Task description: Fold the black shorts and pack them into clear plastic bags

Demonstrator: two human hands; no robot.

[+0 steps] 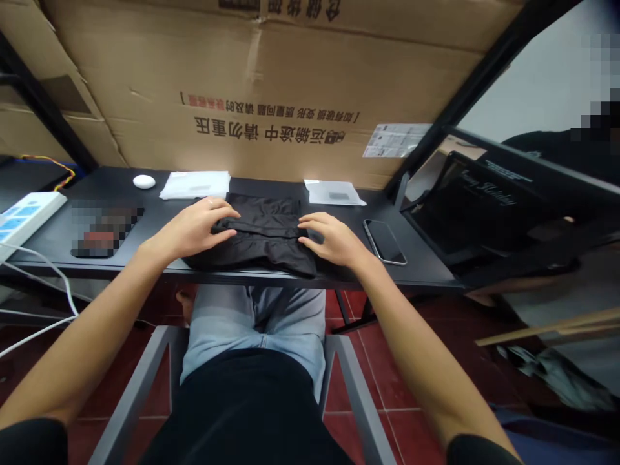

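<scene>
Big cardboard box [271, 84] with red and black print fills the back, standing behind the black desk [145, 213]. On the right, a second person's dark tray or screen [465, 213] — partly hidden by a black frame post [484, 71]. Black folded garment [261, 236] lies at the desk's front edge, centre. Left hand [196, 227] rests flat on its left side, right hand [329, 239] on its right side — fingers spread, pressing, not gripping. Around it: 2 white packets [196, 185] [334, 192], phone [385, 241] just right of the right hand, power strip [26, 216] far left, white mouse [144, 181]. Red tiled floor [387, 361] below.
</scene>
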